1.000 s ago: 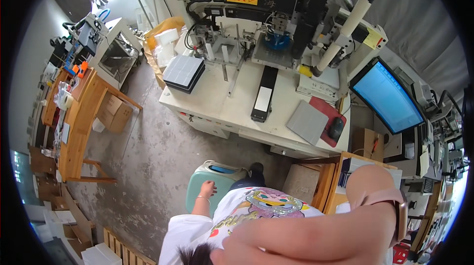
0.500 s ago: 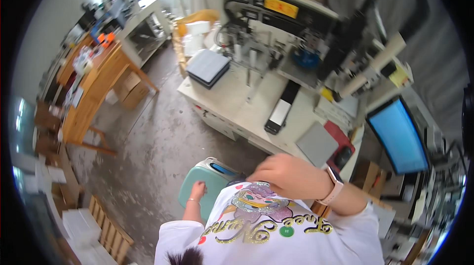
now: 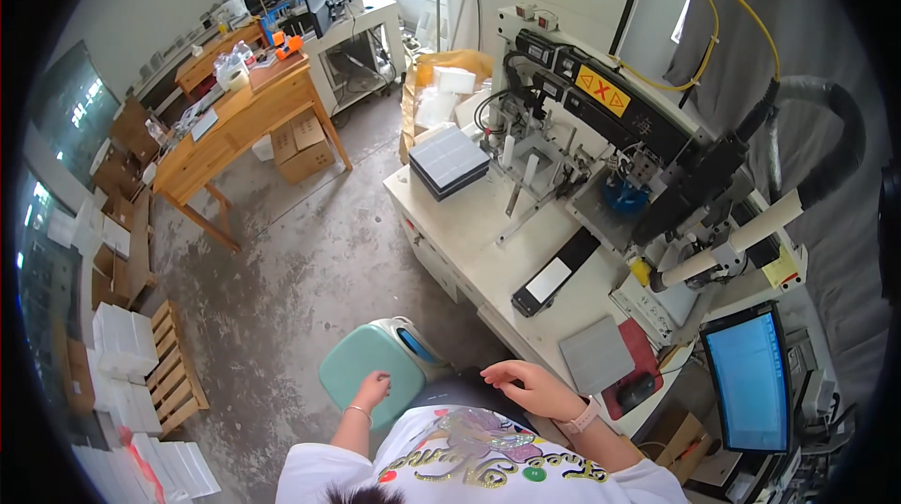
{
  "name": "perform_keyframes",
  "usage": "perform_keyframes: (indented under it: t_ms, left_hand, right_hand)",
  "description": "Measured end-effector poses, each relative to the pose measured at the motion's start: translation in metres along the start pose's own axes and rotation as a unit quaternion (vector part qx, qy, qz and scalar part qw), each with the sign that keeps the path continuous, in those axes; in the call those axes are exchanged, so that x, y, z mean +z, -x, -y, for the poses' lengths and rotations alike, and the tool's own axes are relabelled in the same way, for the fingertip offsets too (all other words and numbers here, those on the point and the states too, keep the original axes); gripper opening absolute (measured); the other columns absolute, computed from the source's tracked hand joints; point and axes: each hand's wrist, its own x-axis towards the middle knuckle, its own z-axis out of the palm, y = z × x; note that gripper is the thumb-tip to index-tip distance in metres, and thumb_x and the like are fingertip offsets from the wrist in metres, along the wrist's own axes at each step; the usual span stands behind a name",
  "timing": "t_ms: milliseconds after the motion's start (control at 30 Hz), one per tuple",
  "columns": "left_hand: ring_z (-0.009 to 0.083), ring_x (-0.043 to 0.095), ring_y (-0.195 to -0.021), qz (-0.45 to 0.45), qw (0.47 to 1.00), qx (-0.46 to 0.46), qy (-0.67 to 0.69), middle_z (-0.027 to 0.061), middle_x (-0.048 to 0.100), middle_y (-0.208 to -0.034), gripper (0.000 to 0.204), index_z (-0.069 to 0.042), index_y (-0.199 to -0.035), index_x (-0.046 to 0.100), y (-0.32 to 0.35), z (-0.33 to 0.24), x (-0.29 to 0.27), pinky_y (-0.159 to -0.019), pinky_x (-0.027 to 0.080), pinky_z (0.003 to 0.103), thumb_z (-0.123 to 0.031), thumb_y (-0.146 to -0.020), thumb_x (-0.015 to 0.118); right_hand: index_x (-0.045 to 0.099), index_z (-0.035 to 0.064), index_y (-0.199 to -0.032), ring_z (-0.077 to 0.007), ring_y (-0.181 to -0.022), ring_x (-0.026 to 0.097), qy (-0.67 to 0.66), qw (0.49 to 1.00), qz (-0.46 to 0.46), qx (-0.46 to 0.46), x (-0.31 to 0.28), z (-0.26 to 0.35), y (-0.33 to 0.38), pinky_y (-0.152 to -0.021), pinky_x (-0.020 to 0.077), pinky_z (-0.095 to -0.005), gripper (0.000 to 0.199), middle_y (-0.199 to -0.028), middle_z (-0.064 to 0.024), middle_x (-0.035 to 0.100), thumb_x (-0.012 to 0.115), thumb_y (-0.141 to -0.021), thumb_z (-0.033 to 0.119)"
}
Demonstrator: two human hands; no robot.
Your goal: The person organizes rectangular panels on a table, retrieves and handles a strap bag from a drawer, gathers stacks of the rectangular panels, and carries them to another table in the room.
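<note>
My left hand (image 3: pixel 374 389) hangs over the pale green rounded seat of a stool (image 3: pixel 352 368), apparently above it rather than gripping it. Its fingers are curled in, and nothing shows in them. My right hand (image 3: pixel 537 391) is held in front of my body near the bench's front edge, palm down, fingers stretched and empty. To its right on the white workbench (image 3: pixel 441 213) lie a grey flat plate (image 3: pixel 597 355) and a red mouse pad (image 3: pixel 636 365) with a black mouse (image 3: pixel 637 391). Farther back is a black, long device with a white panel (image 3: pixel 549 281).
A machine with a yellow warning label (image 3: pixel 602 91) stands on the bench beside a stack of grey plates (image 3: pixel 449 160). At right is a lit monitor (image 3: pixel 748 377). A wooden table (image 3: pixel 239 116), a carton (image 3: pixel 301 147) and a wooden pallet (image 3: pixel 175 368) stand to the left.
My right hand has come down from my chest and its fingers have spread. My head view has shifted, showing more of the room ahead. The left hand stays over the stool.
</note>
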Motion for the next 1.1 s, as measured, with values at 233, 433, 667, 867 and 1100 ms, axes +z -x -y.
perform_keyframes:
  t_ms: [233,433,667,867,1100]
  left_hand:
    - [0.0197,0.058,-0.073,0.068,0.997,-0.028,0.026,0.0133,0.059,-0.086,0.033,-0.002,-0.104,0.052,0.034,-0.039,0.025,-0.067,0.046,0.029,-0.016,-0.074,0.050]
    - [0.0300,0.055,-0.092,0.068,0.964,0.060,-0.250,0.0187,0.057,-0.098,0.034,-0.002,-0.098,0.057,0.011,-0.022,0.057,-0.081,0.041,0.034,-0.023,-0.073,0.048]
    - [0.0226,0.058,-0.076,0.193,0.967,0.029,-0.161,0.0107,0.060,-0.083,0.033,-0.004,-0.098,0.056,-0.049,-0.123,0.021,-0.062,0.047,0.033,-0.024,-0.074,0.048]
    - [0.0143,0.052,-0.052,0.022,0.988,0.109,0.104,0.0055,0.055,-0.070,0.020,-0.006,-0.092,0.055,-0.184,-0.264,-0.055,-0.044,0.040,0.025,-0.016,-0.077,0.046]
    - [0.0116,0.050,-0.059,-0.039,0.962,0.266,0.042,0.0042,0.055,-0.069,0.023,-0.001,-0.089,0.058,-0.324,-0.413,-0.116,-0.052,0.041,0.024,-0.016,-0.076,0.048]
  right_hand:
    - [0.053,-0.0011,-0.101,-0.0169,-0.085,0.055,0.009,0.998,0.036,-0.049,0.017,-0.024,-0.013,-0.077,0.0439,-0.0272,0.027,-0.093,-0.0122,0.057,0.046,-0.074,0.000]
    - [0.053,0.0004,-0.104,-0.0188,-0.088,0.055,-0.002,0.994,0.092,0.051,0.007,-0.012,-0.010,-0.078,0.0427,-0.0281,0.030,-0.095,-0.0133,0.057,0.047,-0.077,0.013]
    - [0.051,0.0005,-0.106,-0.0188,-0.095,0.052,-0.084,0.995,-0.019,0.054,-0.036,-0.038,-0.032,-0.081,0.0418,-0.0294,0.033,-0.102,-0.0119,0.055,0.049,-0.077,0.014]
    - [0.049,0.0017,-0.109,-0.0147,-0.093,0.052,-0.142,0.984,-0.085,0.062,-0.061,-0.048,-0.095,-0.082,0.0407,-0.0265,0.030,-0.100,-0.0093,0.056,0.047,-0.079,0.009]
    - [0.039,-0.0011,-0.118,-0.0196,-0.100,0.050,-0.449,0.876,-0.175,0.014,-0.087,-0.063,-0.230,-0.087,0.0396,-0.0302,0.038,-0.111,-0.0131,0.050,0.045,-0.084,0.015]
